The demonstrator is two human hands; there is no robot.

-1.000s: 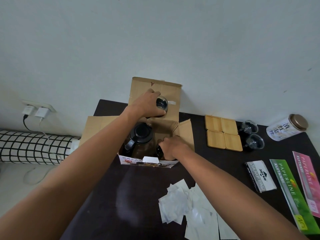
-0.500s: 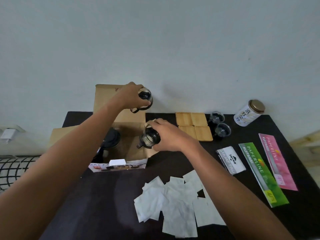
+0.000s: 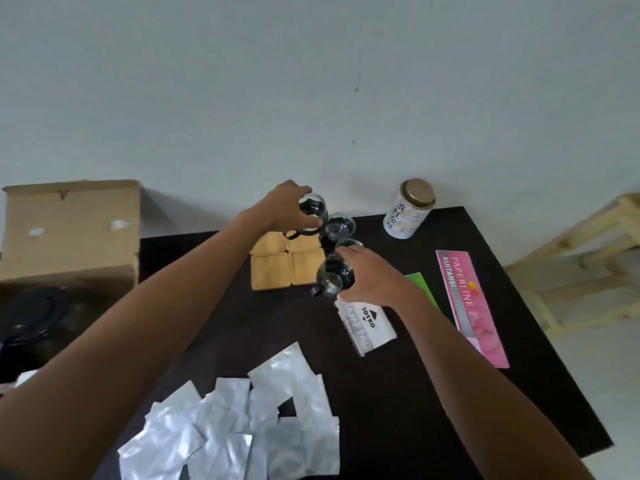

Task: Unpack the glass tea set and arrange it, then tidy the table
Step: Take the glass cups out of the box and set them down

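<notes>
Four glass cups total: left hand fingers wrapped around one above the four wooden coasters, right hand fingers wrapped around another at the coasters' right edge, two more standing just right of the coasters.

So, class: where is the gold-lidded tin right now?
The gold-lidded tin stands at the table's far right, against the wall, right of the glass cups.
</notes>
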